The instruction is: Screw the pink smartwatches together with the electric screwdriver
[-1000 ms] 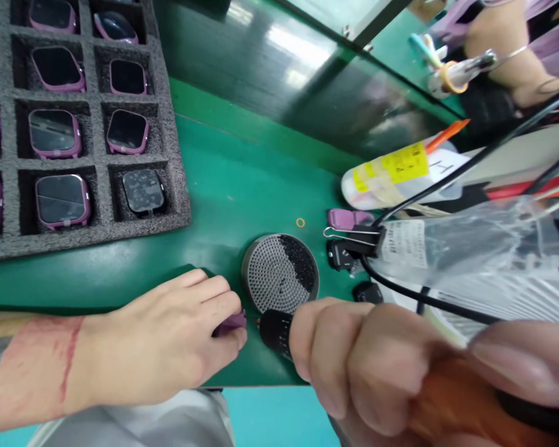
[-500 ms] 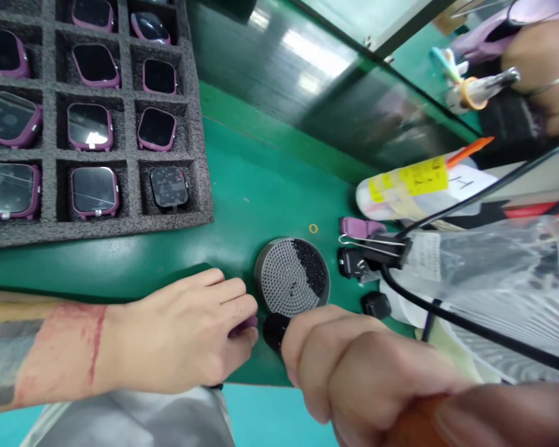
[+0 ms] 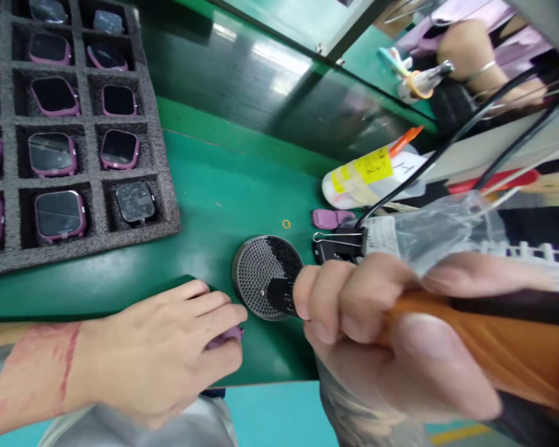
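- I saw the left hand (image 3: 172, 344) near the green bench's (image 3: 214, 180) front edge, fingers pinching a purple piece (image 3: 227, 337), mostly hidden.
- The right hand's (image 3: 377, 363) fingers curled around an orange screwdriver (image 3: 517, 344).
- Its black end was over a round dish (image 3: 254, 273) with little holes.
- Purple watches (image 3: 60, 215) sat in a gray foam tray (image 3: 168, 211).

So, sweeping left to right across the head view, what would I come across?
Gray foam tray, left hand holding a purple piece, round gray dish, right hand gripping an orange-handled tool.
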The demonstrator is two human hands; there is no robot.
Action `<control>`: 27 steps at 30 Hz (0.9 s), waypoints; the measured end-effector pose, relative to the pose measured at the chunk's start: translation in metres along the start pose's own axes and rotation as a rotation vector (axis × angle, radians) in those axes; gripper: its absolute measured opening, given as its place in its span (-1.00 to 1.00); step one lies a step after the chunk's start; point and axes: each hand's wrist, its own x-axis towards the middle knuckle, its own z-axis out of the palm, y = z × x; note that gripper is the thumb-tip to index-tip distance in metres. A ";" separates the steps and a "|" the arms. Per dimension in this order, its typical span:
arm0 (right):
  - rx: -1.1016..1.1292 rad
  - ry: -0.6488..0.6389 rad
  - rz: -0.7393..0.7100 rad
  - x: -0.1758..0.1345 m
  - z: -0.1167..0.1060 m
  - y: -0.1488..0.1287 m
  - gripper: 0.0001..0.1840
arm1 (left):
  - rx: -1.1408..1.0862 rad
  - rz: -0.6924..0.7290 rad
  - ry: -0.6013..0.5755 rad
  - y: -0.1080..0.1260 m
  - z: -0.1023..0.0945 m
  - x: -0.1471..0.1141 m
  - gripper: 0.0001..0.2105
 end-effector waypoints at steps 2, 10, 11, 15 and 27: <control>0.010 0.032 -0.006 0.008 -0.003 0.004 -0.32 | 0.015 -0.023 0.052 0.000 0.002 0.001 -0.79; 0.106 0.043 -0.122 0.033 0.021 0.017 -0.79 | 0.082 -0.043 0.081 0.004 0.006 0.000 -0.72; 0.106 0.026 -0.129 0.032 0.022 0.017 -0.78 | 0.071 -0.046 0.087 0.004 0.005 0.000 -0.71; 0.086 -0.014 -0.166 0.031 0.020 0.015 -0.76 | 0.085 -0.076 0.140 0.003 0.004 -0.001 -0.70; 0.077 0.192 -0.129 0.013 0.021 -0.004 -0.80 | 0.069 -0.074 0.069 0.003 0.007 -0.003 -0.83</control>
